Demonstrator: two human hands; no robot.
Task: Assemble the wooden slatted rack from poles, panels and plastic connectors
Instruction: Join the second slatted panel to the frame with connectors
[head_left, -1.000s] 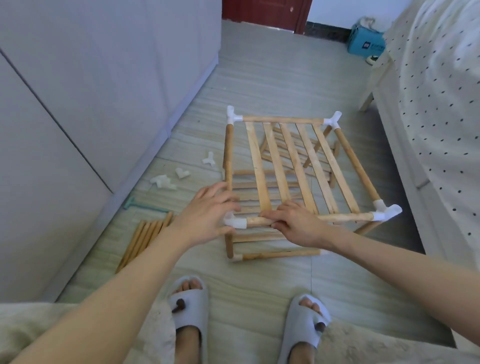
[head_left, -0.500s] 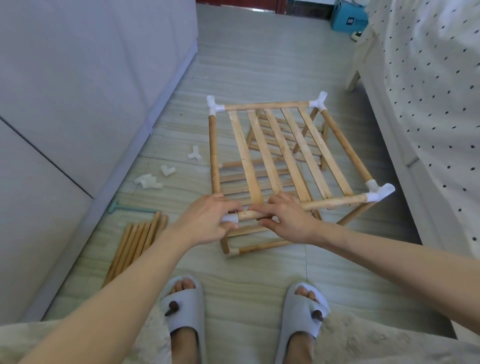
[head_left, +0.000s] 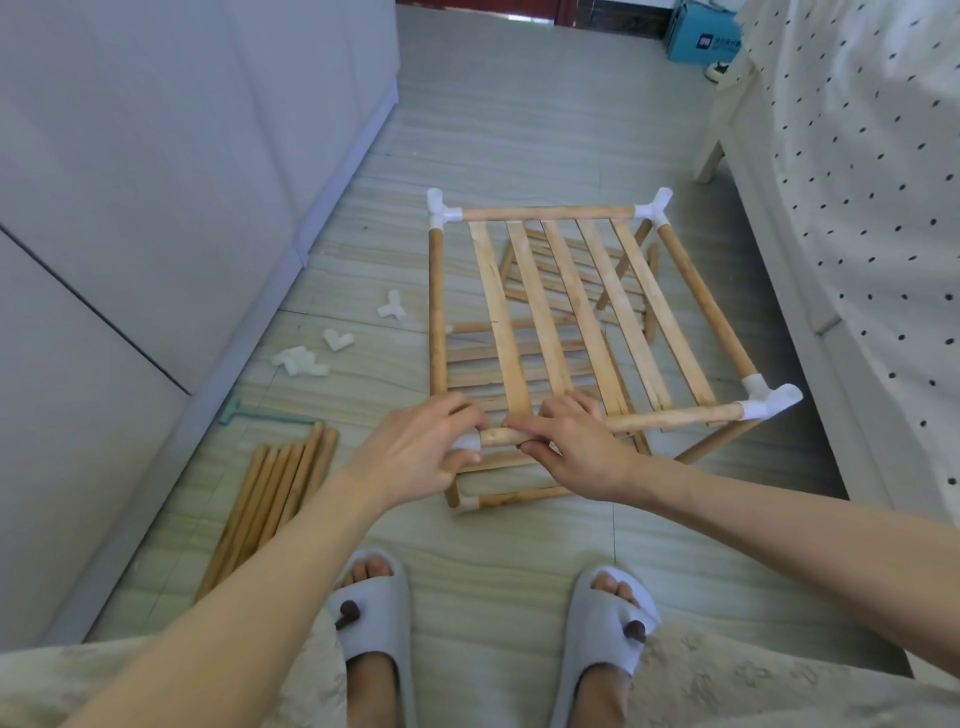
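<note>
You get an evenly bright picture in soft daylight, strongest at the top, where the pale striped tile floor (head_left: 519, 119) shows a mild sheen. Shadows are faint and diffuse: a dark band lies along the floor beside the white dotted bed cover (head_left: 857, 182) on your right, and soft shade sits under the wooden slatted rack (head_left: 561, 312). Focus is sharp at the centre. Wide-angle distortion bends the grey cabinet front (head_left: 156, 208) and stretches both forearms at the lower edges, where detail softens.
</note>
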